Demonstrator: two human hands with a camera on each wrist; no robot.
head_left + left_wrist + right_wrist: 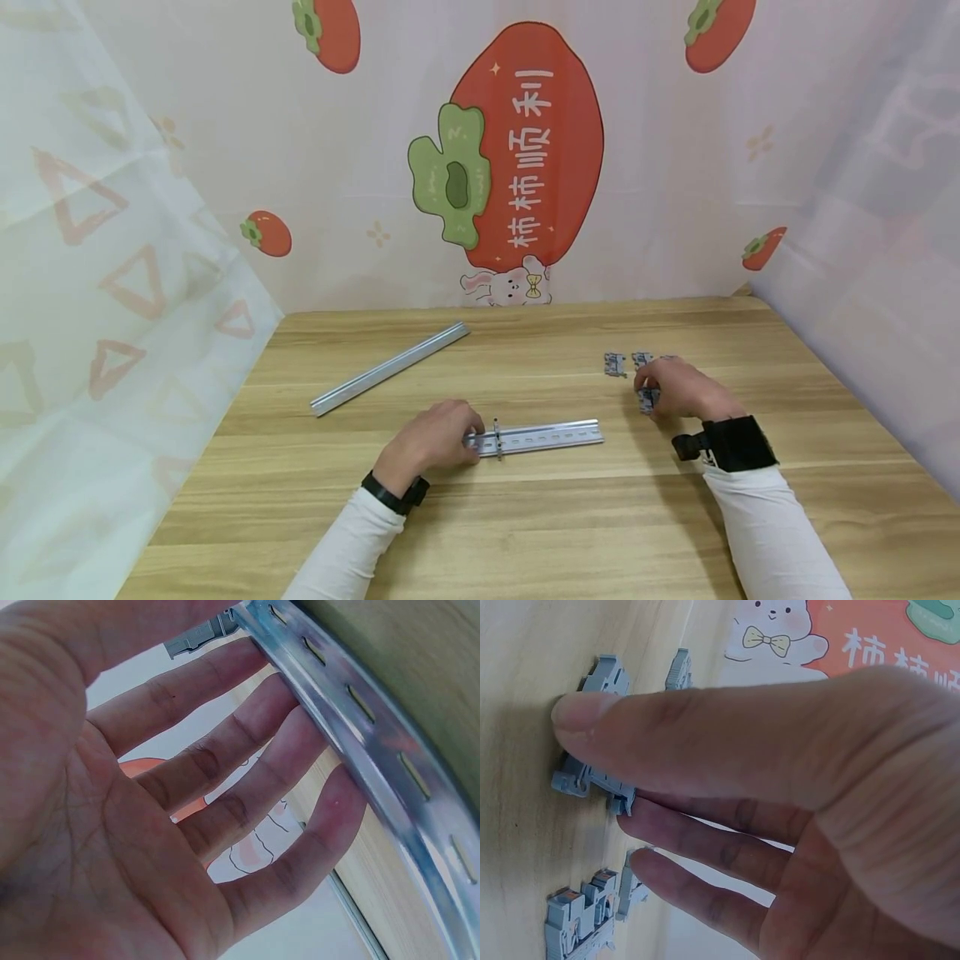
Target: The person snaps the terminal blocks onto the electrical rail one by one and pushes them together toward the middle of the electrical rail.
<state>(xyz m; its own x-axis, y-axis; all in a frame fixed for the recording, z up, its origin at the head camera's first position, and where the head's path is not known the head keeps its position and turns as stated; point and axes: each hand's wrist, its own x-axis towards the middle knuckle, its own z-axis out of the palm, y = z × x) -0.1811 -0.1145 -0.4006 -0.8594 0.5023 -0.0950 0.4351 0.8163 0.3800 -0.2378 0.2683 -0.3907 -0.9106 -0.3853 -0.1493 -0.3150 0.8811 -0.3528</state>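
Observation:
A slotted metal DIN rail (pixel 555 437) lies on the table, with one thin terminal block (pixel 497 439) standing across it. My left hand (pixel 435 437) grips the rail's left end, just left of that block. In the left wrist view, fingertips (pixel 341 787) press along the rail's edge, while the thumb's tip is out of frame. To the right, my right hand (pixel 686 390) pinches a grey terminal block (pixel 648 402) close over the table. The right wrist view shows the thumb (pixel 585 716) across this block's face, covering its middle.
More grey terminal blocks (pixel 615 364) lie behind and beside my right hand, one partly hidden by it. A second metal rail (pixel 390 369) lies slanted at the back left. A printed cloth (pixel 360 167) hangs along the table's far edge.

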